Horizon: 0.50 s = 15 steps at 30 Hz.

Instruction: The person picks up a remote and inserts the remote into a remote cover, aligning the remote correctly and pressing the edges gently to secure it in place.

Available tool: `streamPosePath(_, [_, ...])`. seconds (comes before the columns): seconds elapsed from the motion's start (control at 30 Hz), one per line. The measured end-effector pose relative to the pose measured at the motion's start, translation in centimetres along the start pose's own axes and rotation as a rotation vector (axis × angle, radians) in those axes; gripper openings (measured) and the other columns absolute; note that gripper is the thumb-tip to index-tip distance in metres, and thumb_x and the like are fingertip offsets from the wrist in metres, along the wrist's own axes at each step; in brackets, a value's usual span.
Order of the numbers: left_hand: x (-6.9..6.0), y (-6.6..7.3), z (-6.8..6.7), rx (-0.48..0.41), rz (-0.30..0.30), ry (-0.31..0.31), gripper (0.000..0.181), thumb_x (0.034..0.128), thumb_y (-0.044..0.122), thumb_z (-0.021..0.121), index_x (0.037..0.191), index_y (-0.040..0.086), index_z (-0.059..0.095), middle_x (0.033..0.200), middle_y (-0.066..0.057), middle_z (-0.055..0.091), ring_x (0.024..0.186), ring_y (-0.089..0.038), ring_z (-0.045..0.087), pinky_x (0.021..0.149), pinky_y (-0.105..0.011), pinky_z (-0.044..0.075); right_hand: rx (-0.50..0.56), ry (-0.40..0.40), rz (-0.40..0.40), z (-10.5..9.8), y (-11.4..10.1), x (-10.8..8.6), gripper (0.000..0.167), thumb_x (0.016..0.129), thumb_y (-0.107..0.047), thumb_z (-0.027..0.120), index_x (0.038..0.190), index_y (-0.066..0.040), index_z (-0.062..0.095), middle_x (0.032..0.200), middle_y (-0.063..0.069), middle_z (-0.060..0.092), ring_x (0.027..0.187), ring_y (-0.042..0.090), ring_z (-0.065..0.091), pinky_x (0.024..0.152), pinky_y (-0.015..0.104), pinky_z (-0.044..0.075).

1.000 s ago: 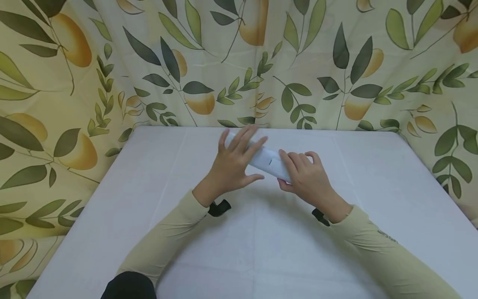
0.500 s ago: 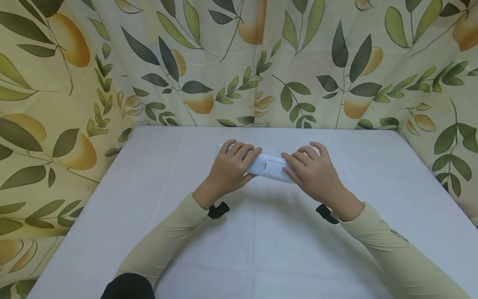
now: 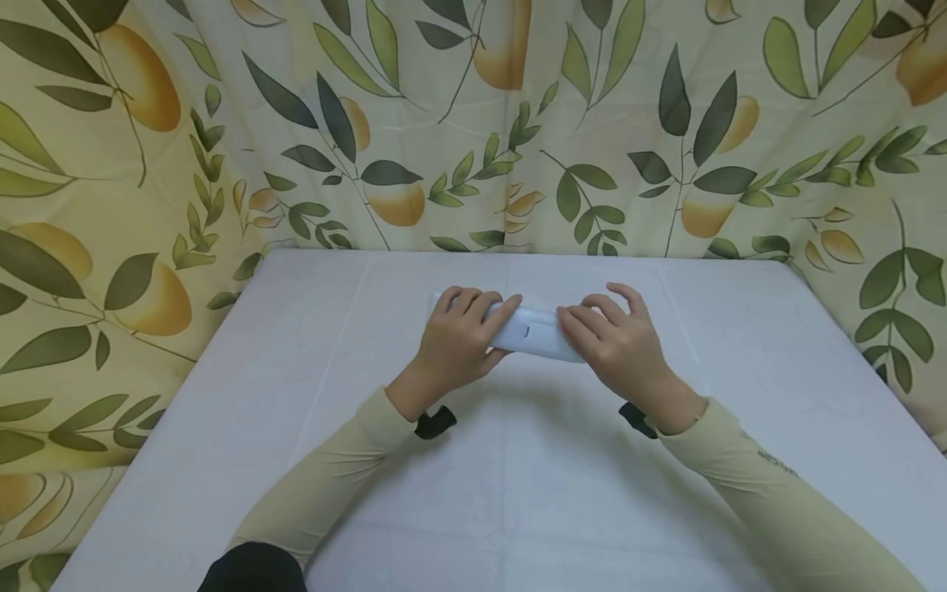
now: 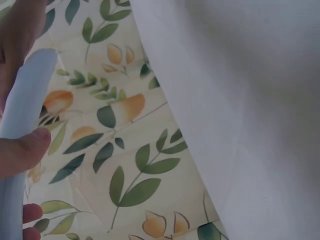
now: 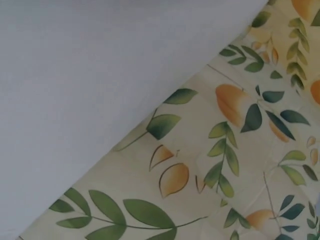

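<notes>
A long, smooth white object (image 3: 536, 333) with rounded edges is held above the table in the head view. A raised panel outline and a small dark slot show on its face; its exact kind cannot be told. My left hand (image 3: 460, 337) grips its left part, fingers over the top and thumb below. At the other end, my right hand (image 3: 625, 349) holds it with thumb and forefinger together at the panel, other fingers lifted. In the left wrist view the white object (image 4: 30, 95) runs past my left thumb (image 4: 25, 150). Neither hand shows in the right wrist view.
A white-covered table (image 3: 503, 485) spreads beneath both hands. Behind it and along the sides hangs a curtain (image 3: 473, 123) printed with leaves and orange fruit. Black straps (image 3: 435, 422) sit at both wrists.
My left hand, spread against the white object one second ago, has closed round it. The object has turned nearer to level. My right hand has shifted its thumb and fingers on the right end.
</notes>
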<state>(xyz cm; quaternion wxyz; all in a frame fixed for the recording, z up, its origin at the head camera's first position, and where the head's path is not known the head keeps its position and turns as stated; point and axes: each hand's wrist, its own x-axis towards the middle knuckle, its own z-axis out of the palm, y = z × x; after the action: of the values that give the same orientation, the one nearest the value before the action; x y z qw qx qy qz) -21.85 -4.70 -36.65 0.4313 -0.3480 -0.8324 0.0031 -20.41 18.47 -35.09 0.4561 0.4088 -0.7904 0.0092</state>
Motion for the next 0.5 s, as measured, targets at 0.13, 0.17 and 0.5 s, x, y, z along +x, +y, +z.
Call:
streamPosePath(0.13, [0.0,0.0,0.0,-0.005,-0.015,-0.005,0.052,0.0755,0.045,0.072,0.119,0.018,0.064,0.102,-0.002,0.068,0.091,-0.020,0.063,0.083,-0.036,0.048,-0.005,0.134,-0.041,0.4,0.2,0.0,0.023,0.095,-0.013,0.053,0.095,0.002,0.071,0.078,0.014,0.071,0.073,0.028,0.060,0.078,0.053,0.048])
streamPosePath(0.17, [0.0,0.0,0.0,-0.006,-0.023,-0.013,0.054,0.0755,0.046,0.072,0.120,0.018,0.063,0.103,-0.002,0.067,0.091,-0.020,0.063,0.084,-0.036,0.048,0.002,0.143,-0.046,0.4,0.3,0.0,0.030,0.097,-0.020,0.049,0.097,0.002,0.070,0.081,0.014,0.072,0.075,0.029,0.060,0.078,0.054,0.047])
streamPosePath(0.5, [0.7,-1.0,-0.6,0.010,-0.013,-0.041,0.047,0.0801,0.043,0.070,0.118,0.015,0.064,0.103,-0.003,0.070,0.092,-0.018,0.066,0.084,-0.034,0.050,0.042,0.012,0.058,0.2,0.3,-0.2,0.053,0.099,-0.045,0.037,0.110,0.001,0.063,0.098,0.017,0.070,0.082,0.034,0.063,0.076,0.051,0.047])
